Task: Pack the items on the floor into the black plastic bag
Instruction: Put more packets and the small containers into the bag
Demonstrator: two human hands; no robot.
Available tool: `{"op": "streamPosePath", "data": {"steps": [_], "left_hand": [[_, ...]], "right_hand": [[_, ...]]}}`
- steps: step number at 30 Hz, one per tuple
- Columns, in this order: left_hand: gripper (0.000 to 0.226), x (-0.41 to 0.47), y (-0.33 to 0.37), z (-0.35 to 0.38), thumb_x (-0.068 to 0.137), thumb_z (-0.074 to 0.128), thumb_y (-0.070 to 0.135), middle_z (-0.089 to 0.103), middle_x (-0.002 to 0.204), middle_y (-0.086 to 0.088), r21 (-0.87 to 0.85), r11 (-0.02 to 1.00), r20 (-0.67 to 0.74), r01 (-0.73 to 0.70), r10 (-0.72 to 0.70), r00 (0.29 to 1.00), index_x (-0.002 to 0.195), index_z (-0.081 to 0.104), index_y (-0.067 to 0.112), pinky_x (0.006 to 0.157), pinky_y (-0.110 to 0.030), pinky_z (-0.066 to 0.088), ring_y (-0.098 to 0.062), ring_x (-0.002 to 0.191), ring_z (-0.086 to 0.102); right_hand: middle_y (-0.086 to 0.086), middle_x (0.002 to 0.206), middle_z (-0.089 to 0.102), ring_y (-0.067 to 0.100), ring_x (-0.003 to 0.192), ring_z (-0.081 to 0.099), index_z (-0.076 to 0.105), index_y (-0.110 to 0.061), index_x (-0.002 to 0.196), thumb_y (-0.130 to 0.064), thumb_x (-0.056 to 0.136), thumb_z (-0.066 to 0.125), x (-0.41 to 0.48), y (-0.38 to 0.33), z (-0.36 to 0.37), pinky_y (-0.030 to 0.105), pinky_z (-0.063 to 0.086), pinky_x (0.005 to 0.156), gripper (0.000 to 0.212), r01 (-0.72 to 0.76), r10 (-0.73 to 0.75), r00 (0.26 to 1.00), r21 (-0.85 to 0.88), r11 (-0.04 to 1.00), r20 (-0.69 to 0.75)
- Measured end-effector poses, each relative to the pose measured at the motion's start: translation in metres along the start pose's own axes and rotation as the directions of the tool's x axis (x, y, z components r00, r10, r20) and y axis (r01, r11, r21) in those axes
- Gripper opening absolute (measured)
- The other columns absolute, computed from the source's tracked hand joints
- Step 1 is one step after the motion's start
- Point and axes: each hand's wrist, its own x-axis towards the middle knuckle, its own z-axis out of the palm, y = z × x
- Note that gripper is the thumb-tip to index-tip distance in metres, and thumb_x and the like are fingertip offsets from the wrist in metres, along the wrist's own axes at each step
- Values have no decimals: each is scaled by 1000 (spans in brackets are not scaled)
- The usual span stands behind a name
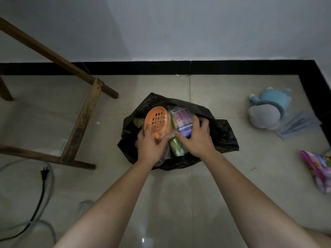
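The black plastic bag [222, 138] lies open on the tiled floor in the middle of the view. My left hand [151, 146] grips the near edge of an orange round dish with holes [157, 120], held inside the bag's mouth. My right hand [198, 138] rests with spread fingers on a purple and pink package [182, 117] in the bag. A green package [176, 147] lies between my two hands. On the floor to the right sit a blue and grey plush toy [268, 111] and a pink patterned packet [318, 169].
A wooden frame [84, 120] stands on the floor at the left. A black power cord with plug [43, 178] and a grey hose [48, 228] lie at the lower left. A black skirting [215, 68] runs along the wall behind the bag.
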Motion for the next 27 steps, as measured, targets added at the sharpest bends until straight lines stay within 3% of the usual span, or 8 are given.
{"op": "streamPosePath", "data": {"steps": [1,4,8,11,14,20,23,27], "left_hand": [[89,1,-3,5,86,65,54,15,158,-16,-9,1000,50,-5,5,999,155,19,21,112,-35,30,-32,140,29],[86,-4,-25,18,90,58,55,-5,163,-11,110,993,179,-42,22,984,156,11,29,119,-42,25,-33,149,14],[83,-13,-37,17,93,49,60,-12,163,-12,218,976,210,-25,-22,977,156,3,33,118,-48,20,-37,149,4],[83,-17,-28,5,94,43,61,-15,163,-12,297,952,150,-75,31,988,156,-4,32,116,-51,18,-36,149,-1],[79,-18,-15,-10,96,40,59,-12,163,-14,385,907,151,-172,123,981,156,-2,29,116,-53,15,-35,149,-1],[70,-27,43,-18,99,33,56,-6,164,-12,494,787,161,-369,335,929,157,7,26,118,-53,12,-32,150,-1],[71,-43,81,-10,99,32,57,-5,165,-11,540,715,179,-444,418,891,157,7,25,120,-49,11,-29,151,-3],[70,-62,146,10,99,30,57,1,164,-13,578,593,248,-561,528,812,157,8,23,120,-52,12,-30,151,-1]], "right_hand": [[13,150,17,38,137,26,13,-20,154,-64,85,59,-1,4,4,44,32,110,94,5,-8,997,48,999,75],[10,160,2,38,145,16,-2,-29,156,-61,91,51,-9,16,11,48,26,115,90,-6,14,976,-40,999,216],[18,158,9,42,134,37,-10,-29,155,-52,94,53,-18,28,7,47,40,105,90,-18,37,977,-93,996,211],[19,152,18,40,117,52,-11,-25,155,-46,92,58,-25,33,-6,43,48,90,97,-35,68,990,-252,967,123],[18,149,21,38,115,54,0,-18,156,-35,92,58,-33,32,-32,41,48,87,89,-85,112,992,-373,924,51],[4,138,45,27,118,54,44,-19,140,-28,91,54,-51,41,-91,39,48,89,52,49,-71,959,-88,995,-273],[1,134,48,22,121,51,48,-20,138,-28,91,54,-63,60,-120,34,47,89,48,18,-20,920,-8,1000,-392],[7,132,49,27,118,50,49,-16,136,-28,90,55,-92,105,-158,37,46,90,48,-97,108,876,48,994,-470]]}}
